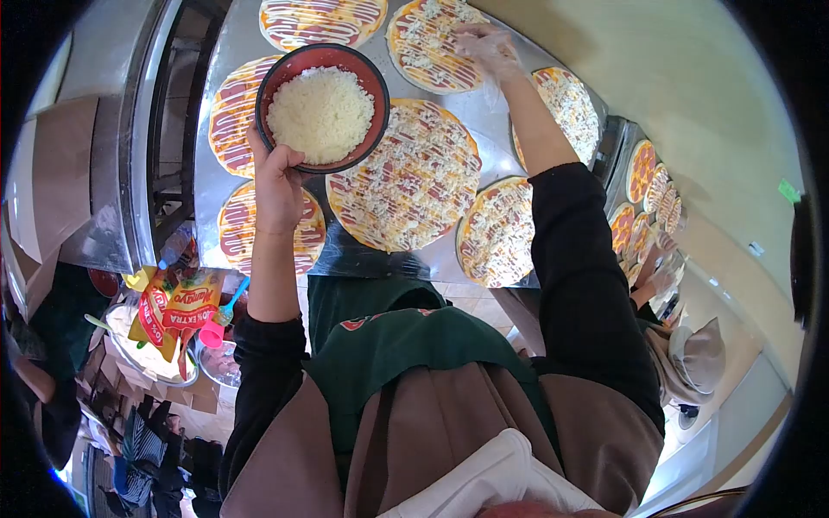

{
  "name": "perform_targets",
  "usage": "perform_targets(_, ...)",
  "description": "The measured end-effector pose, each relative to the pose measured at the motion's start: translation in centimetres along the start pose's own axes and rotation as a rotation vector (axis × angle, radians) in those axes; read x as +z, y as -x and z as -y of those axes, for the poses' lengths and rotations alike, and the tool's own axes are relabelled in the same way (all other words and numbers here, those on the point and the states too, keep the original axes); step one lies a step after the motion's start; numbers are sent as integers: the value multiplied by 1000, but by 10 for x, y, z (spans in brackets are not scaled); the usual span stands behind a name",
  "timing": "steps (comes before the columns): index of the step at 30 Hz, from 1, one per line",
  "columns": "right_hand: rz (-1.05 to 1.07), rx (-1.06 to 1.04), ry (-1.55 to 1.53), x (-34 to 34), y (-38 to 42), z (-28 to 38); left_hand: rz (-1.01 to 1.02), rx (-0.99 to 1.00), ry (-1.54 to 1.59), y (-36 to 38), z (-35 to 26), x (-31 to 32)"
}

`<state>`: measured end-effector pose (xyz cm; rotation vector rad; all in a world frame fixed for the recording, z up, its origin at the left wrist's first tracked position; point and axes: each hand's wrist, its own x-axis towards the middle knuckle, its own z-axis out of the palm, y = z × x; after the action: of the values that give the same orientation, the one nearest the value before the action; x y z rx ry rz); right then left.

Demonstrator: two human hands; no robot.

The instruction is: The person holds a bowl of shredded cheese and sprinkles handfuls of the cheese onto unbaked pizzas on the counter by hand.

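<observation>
- One bowl [325,53] is held up by the left hand [278,190]; the thumb is pressed by the rim, and the other fingers are partly hidden.
- The right hand [490,50], covered by a thin clear glove, is held low over the far pizza [423,56]. Its fingers are bent close together, but whether anything is pinched cannot be told.
- White crumbs [321,115] are piled inside the bowl, which is held at the left, over the edge of the big pizza [406,177].
- The bowl may be felt as stiff and a bit heavy. It is best held by its side and bottom, and not tipped.
- The crumbs would be squashed easily, so they are best taken with loose fingertips.
- The pizzas are spread on a shiny table [498,138]. They could be bent, so they are best lifted from under both sides.
- At the far right, another person's gloved hand [666,277] can be seen.
</observation>
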<state>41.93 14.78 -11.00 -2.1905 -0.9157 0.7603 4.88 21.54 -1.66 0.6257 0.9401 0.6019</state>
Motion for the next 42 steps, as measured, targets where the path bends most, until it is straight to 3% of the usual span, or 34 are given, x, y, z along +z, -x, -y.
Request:
perform_targets(4,-157,143,161,-13,11,6,-9,-5,-5,-1,3,-7)
perform_targets(7,-113,-5,19,-16,13,-10,-20,-15,1,0,0,-5)
perform_targets(10,-29,-152,155,-15,23,-3,-9,5,16,0,0,-6)
perform_targets(12,116,51,-16,-17,33,14,-8,8,20,0,0,-6)
perform_targets(13,116,52,-16,-16,32,7,1,5,22,0,0,-6)
perform_targets(19,218,-164,-48,-15,35,7,0,2,16,3,0,-6)
perform_targets(24,424,47,164,-21,43,29,10,-36,-8,4,3,-12)
perform_targets(30,400,-173,345,-30,40,14,-23,-32,33,4,6,-12)
perform_targets(37,373,-58,411,-29,50,22,-75,-57,72,4,10,-12)
perform_targets(39,258,37,303,-30,56,26,-69,-81,92,4,11,-11)
perform_targets(42,92,-38,88,-34,52,-4,-54,-20,75,6,5,-6)
